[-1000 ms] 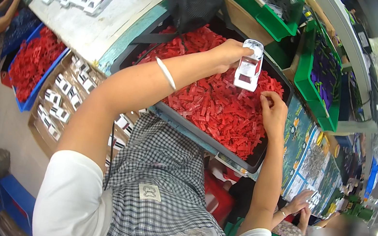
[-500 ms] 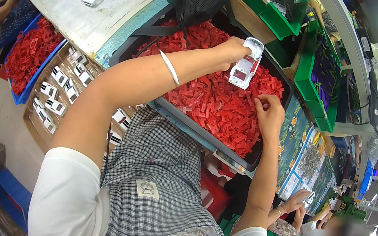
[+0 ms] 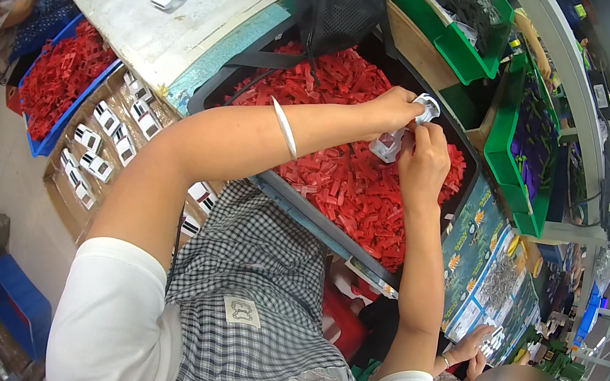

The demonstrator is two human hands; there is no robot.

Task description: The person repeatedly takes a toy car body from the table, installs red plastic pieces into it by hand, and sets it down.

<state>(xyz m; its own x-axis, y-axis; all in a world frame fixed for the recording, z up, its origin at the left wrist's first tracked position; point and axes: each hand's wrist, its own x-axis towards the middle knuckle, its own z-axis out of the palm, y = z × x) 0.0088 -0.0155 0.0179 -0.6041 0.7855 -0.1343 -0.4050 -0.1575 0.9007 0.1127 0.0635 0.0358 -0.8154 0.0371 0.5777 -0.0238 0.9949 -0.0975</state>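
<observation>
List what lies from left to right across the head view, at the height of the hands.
Blue bin of red parts → cardboard tray of white pieces → left hand → small white part → right hand → green bin.

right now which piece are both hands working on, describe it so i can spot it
Find the big black tray heaped with small red plastic parts. Above its far right part, the left hand and right hand meet on a small white plastic piece, the only pale thing over all that red.
</observation>
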